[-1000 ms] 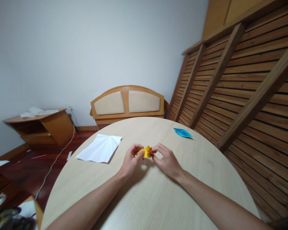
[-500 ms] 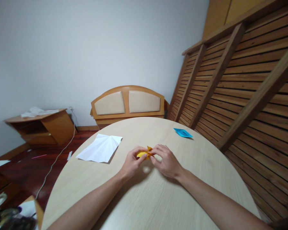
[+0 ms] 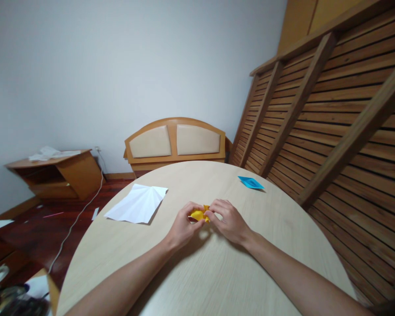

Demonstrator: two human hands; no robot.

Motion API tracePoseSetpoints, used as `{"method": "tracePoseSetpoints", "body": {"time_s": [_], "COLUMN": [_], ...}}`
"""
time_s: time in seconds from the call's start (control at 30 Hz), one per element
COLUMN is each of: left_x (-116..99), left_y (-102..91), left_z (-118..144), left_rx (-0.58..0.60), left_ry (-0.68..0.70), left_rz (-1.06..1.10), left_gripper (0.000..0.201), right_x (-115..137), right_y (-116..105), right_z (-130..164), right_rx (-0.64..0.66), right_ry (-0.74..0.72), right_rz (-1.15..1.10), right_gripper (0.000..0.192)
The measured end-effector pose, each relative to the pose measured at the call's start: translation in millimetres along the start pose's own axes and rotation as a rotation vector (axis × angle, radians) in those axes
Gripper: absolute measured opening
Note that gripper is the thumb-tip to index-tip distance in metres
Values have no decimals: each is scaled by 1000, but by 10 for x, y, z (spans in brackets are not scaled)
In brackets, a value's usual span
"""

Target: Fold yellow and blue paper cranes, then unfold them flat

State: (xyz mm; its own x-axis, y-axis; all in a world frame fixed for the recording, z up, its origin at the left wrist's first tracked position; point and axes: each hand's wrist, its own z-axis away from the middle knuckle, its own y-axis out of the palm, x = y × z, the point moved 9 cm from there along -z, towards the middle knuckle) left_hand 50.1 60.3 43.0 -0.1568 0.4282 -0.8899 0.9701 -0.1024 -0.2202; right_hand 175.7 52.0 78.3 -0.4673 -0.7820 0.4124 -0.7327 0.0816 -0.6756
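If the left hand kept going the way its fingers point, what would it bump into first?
Probably the right hand: the left hand points across the yellow folded paper pinched between them, fingertips nearly meeting. Depth is hard to judge.

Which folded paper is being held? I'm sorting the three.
The yellow paper, pinched between left hand and right hand; white paper and blue paper lie untouched.
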Motion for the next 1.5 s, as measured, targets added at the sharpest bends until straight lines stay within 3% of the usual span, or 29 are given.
{"method": "tracePoseSetpoints", "body": {"time_s": [0.17, 0.33, 0.67, 0.9, 1.17, 1.37, 1.5], "left_x": [-10, -22, -25, 39, -10, 3, -10], "left_y": [17, -28, -121, -149, -142, -144, -154], "left_z": [1, -13, -39, -40, -30, -44, -72], "left_rx": [5, -19, -85, -127, -117, -123, -121], "left_ry": [-9, 19, 6, -44, -35, -57, -52], "left_rz": [52, 52, 8, 82, 114, 140, 202], "left_gripper": [23, 23, 16, 24, 32, 35, 39], "right_x": [38, 37, -141, -117, -186, -235, -205], "right_y": [-1, -57, -31, -30, 134, 165, 194], "right_z": [4, 17, 4, 9, 23, 37, 51], "right_rx": [-12, -69, -86, -84, 0, -9, 34], "right_ry": [-35, -12, 150, 138, 294, 306, 285], "right_rz": [56, 18, -171, -200, -425, -353, -290], "right_gripper": [4, 21, 10, 8, 20, 27, 16]}}
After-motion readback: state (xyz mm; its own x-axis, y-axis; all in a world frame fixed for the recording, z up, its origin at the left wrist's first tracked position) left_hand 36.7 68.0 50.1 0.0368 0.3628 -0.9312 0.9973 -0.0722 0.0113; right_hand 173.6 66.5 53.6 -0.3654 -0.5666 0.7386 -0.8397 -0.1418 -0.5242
